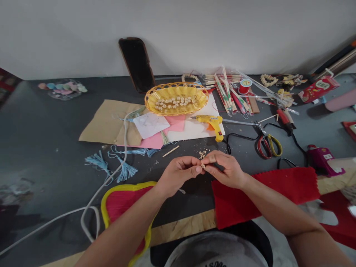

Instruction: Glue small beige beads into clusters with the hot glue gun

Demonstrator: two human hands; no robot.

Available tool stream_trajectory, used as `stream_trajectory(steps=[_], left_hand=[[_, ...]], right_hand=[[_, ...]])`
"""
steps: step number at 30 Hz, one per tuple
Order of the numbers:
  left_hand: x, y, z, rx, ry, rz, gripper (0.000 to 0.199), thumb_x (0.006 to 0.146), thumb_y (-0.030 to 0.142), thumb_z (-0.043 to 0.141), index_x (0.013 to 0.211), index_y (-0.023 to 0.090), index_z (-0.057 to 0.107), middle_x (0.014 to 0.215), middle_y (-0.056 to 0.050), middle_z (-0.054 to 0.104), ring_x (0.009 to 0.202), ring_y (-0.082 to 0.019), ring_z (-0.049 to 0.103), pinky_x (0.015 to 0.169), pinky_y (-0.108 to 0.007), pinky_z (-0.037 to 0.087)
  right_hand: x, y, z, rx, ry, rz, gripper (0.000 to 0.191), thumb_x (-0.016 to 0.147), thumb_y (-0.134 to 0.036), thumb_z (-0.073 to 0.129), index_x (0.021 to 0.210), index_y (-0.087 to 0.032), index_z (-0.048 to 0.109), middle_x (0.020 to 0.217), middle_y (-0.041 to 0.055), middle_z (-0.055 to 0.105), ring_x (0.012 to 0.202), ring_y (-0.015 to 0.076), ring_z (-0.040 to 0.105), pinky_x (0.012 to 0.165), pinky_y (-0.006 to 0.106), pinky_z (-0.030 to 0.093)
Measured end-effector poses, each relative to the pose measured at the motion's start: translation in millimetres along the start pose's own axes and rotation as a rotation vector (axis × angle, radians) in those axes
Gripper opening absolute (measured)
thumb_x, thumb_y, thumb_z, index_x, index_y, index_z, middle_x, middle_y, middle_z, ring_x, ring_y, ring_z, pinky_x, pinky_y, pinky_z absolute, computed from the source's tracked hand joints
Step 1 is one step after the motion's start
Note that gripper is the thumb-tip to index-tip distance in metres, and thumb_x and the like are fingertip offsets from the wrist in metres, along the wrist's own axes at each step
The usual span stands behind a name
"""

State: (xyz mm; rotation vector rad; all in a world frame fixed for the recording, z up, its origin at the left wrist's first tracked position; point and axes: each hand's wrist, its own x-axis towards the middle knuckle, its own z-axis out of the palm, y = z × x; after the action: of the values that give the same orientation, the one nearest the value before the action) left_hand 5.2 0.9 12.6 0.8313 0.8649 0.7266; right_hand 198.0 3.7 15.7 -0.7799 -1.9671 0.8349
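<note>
Plastic bag: a bag of pastel pieces (pixel 62 89) lies far left on the dark tabletop, near the wall.
White cord: the white cord (pixel 103 190) loops across the table's left side, beside two blue tassels (pixel 126 171).
Red cloth: a red cloth with a yellow edge (pixel 125 202) lies under the left forearm.
Papers: brown paper (pixel 108 124) sits beyond the hands, overlapped by pink paper (pixel 151 141) and a white sheet (pixel 194 129).
Basket: a yellow woven basket (pixel 176 98) rests on the papers, holding pale beads.
Left hand: the left hand (pixel 179 171) has its fingers curled inward, with the fingertips pressed against a pale bead (pixel 203 166).
Bead: the bead sits between the two hands, pinched at their fingertips.
Loose beads: a small heap of loose beads (pixel 203 154) lies on the table just beyond the bead.
Right hand: the right hand (pixel 224 168) is narrowly closed, pinching the bead from the other side.
Glue gun: a yellow glue gun (pixel 211 124) lies on the white sheet's edge, beyond the right hand.
Red felt: a red felt sheet (pixel 261 196) lies under the right forearm.
Scissors: red-and-yellow-handled scissors (pixel 268 145) lie to the right, well apart from the hands.
</note>
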Motion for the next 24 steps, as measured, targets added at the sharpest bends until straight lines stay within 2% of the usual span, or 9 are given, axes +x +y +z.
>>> stream_trajectory(steps=[8,16,24], left_hand=[[-0.5,-0.3,0.5,0.043,0.028,0.007,0.029,0.068,0.04,0.08,0.069,0.013,0.07,0.064,-0.001,0.062,0.058,-0.009,0.045,0.057,-0.022,0.033],[0.2,-0.2,-0.7,0.039,0.022,0.012,0.028,0.068,0.039,0.081,0.067,0.013,0.07,0.06,0.001,0.06,0.055,-0.008,0.044,0.055,-0.022,0.033],[0.4,-0.9,-1.4,-0.029,0.037,-0.013,0.028,0.064,0.038,0.083,0.074,0.013,0.074,0.065,-0.002,0.066,0.058,-0.008,0.047,0.056,-0.022,0.034]], right_hand=[[-0.7,1.9,1.2,0.021,-0.035,0.014,0.013,0.091,-0.016,0.058,0.102,-0.017,0.064,0.087,0.0069,0.07,0.084,0.015,0.067,0.076,0.027,0.056],[0.3,0.8,0.7,0.002,0.021,-0.044,0.02,0.087,-0.018,0.065,0.107,-0.018,0.065,0.091,0.0086,0.072,0.087,0.0168,0.068,0.077,0.029,0.058],[0.8,-0.8,-0.5,-0.027,0.06,-0.035,0.014,0.086,-0.019,0.065,0.1,-0.019,0.065,0.086,0.0068,0.07,0.078,0.0156,0.066,0.068,0.027,0.058]])
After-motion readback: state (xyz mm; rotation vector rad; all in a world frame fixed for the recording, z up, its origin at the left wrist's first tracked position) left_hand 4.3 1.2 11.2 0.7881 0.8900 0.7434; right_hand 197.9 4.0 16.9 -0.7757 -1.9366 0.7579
